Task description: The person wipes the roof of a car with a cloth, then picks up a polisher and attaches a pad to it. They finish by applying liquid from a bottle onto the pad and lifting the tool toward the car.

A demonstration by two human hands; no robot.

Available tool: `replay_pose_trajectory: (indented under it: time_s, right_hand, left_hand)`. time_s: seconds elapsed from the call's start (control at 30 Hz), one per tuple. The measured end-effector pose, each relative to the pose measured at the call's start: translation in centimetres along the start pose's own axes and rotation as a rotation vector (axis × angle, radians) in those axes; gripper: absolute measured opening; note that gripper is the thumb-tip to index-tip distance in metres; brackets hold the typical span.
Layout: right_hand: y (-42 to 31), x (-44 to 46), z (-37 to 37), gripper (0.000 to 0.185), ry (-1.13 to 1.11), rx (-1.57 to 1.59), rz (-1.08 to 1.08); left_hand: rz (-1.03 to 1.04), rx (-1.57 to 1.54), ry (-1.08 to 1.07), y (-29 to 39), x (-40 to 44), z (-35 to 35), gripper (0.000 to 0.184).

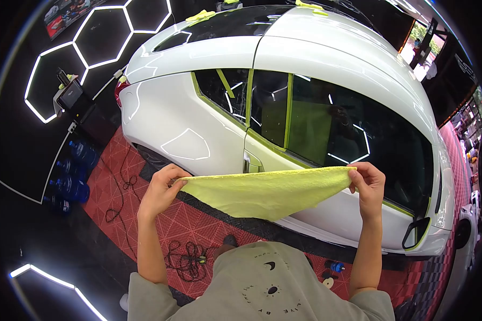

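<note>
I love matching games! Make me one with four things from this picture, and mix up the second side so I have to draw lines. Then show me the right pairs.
Things:
1. yellow-green cloth
2. car
3. big bottles
4. black cord

Colour, place or state:
A. blue
B. lying in loops on the red floor
C. stretched between the left hand and the right hand
D. white body with dark windows

Right pairs: 1-C, 2-D, 3-A, 4-B
</note>
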State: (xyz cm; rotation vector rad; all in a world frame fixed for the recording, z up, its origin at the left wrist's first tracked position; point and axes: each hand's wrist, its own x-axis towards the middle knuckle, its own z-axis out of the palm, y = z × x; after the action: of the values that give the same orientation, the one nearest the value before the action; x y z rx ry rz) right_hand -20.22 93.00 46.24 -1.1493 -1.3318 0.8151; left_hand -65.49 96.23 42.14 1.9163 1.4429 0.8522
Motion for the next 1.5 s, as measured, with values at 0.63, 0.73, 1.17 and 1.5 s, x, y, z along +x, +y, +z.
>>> replay_pose_trajectory:
  time_s: [0.63, 0.73, 1.17, 1.5]
  right_hand:
    - [-0.9, -0.7, -1.7, 0.008, -0.047, 0.064, -0.082]
    - [-1.7, -1.2, -1.8, 0.007, -0.150, 0.126, -0.129]
    - [-6.5, 3.4, 10.7, 0.009, -0.830, 0.285, -0.406]
    - [-7.0, 5.1, 11.0, 0.016, -0.787, -0.010, -0.519]
  left_hand:
    - [0.148, -0.134, 0.138, 2.5, -1.0, -2.3, 0.014]
    - [0.240, 0.195, 0.280, 3.3, -1.5, -3.1, 0.016]
    - [0.685, -0.160, -0.175, 14.8, -0.4, 1.6, 0.032]
    - [0.638, -0.019, -0.255, 13.4, -0.3, 0.0, 0.035]
